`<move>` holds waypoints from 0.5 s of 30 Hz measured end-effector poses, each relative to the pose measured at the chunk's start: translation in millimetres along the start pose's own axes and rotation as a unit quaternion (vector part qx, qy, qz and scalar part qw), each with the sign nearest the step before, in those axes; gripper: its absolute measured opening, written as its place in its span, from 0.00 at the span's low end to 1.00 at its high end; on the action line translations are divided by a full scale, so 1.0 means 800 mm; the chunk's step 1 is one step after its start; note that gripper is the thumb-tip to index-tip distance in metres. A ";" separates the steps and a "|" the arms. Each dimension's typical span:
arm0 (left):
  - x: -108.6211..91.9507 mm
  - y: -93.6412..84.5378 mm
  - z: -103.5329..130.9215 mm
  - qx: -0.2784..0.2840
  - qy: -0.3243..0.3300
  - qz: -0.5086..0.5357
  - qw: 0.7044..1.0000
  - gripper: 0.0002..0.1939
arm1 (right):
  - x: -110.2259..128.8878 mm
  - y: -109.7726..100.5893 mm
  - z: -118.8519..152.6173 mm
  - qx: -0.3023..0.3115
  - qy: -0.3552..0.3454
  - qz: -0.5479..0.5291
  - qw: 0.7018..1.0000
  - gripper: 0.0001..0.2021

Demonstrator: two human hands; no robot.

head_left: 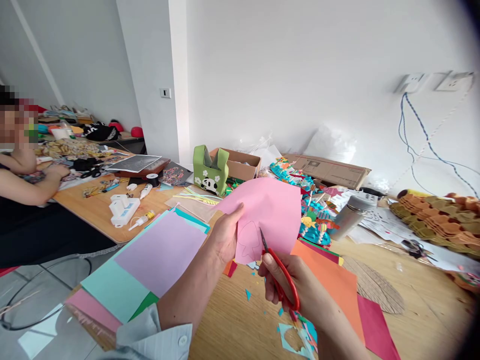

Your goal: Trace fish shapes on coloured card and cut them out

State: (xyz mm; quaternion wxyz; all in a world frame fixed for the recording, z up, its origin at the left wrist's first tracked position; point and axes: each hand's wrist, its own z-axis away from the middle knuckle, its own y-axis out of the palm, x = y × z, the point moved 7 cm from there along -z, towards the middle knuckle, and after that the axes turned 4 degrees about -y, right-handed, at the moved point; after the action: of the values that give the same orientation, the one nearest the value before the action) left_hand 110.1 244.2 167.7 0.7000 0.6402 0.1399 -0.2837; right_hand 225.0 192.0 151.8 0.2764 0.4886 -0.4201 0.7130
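Note:
My left hand (225, 237) pinches the left edge of a pink sheet of paper (272, 205), thumb on top and fingers hidden beneath. A fish-like outline is drawn in thin line on the sheet's lower left part. Through the red handles of a pair of scissors (282, 280) go the fingers of my right hand (287, 280). The dark blades point up and lie against the paper, just right of the drawn outline. Whether the blades have cut into the sheet there I cannot tell. Small blue scraps (248, 295) lie on the table below.
Coloured sheets (161, 255) lie at left, orange paper (330, 285) at right. Behind stand a green panda bag (210, 172), a cardboard box (243, 165), blue paper crafts (318, 235) and a metal flask (352, 215). A power strip (124, 210) and a person (26, 185) are further left.

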 end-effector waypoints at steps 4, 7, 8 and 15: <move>0.001 -0.002 -0.003 -0.003 -0.003 0.001 1.000 0.17 | 0.002 -0.002 0.000 -0.004 -0.004 0.007 1.000 0.32; 0.001 -0.006 -0.005 -0.010 0.004 -0.002 1.000 0.17 | 0.003 -0.003 0.000 -0.005 -0.003 0.015 1.000 0.32; 0.001 -0.008 -0.005 -0.012 0.009 -0.003 1.000 0.17 | 0.002 -0.004 0.000 -0.006 0.002 0.019 1.000 0.32; 0.002 -0.005 -0.003 -0.007 0.004 0.001 1.000 0.20 | 0.001 -0.002 0.002 0.002 -0.006 0.014 1.000 0.32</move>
State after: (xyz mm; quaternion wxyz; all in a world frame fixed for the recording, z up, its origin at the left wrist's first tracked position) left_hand 109.2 246.5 163.1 0.7041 0.6367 0.1445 -0.2793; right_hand 227.1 191.6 153.2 0.2631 0.4877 -0.4272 0.7145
